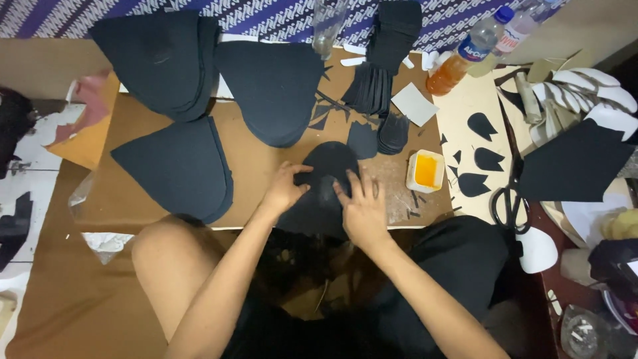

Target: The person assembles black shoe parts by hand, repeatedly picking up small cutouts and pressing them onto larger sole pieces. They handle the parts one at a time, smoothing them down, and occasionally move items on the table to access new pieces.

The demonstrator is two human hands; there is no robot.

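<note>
Seen from the head camera, a seated person presses both hands onto a dark, rounded fabric piece (329,189) that lies at the near edge of a brown cardboard work board (256,159). The left hand (284,189) rests on the piece's left edge, its fingers bent and its thumb reaching onto the cloth, pinching the edge lightly. The right hand (362,209) lies flat on the right part of the same piece, fingers spread and pointing away from the body, pressing down rather than closing around anything. The piece sits directly under and between the two hands, its far rounded end showing beyond the fingertips.

Three stacks of larger dark, shield-shaped cut pieces lie on the board beyond and to the left of the hands: one at the far left (163,60), one at the far centre (272,86) and one nearer on the left (179,166). A small white tub of orange-yellow glue (425,171) stands just right of the hands. Further right, small dark petal-shaped cutouts (482,126) lie on a pale sheet, with black-handled scissors (510,196) beside them. A plastic bottle of orange liquid (465,53) lies at the far right of the board. A fan of narrow dark strips (382,73) sits near the far centre.
</note>
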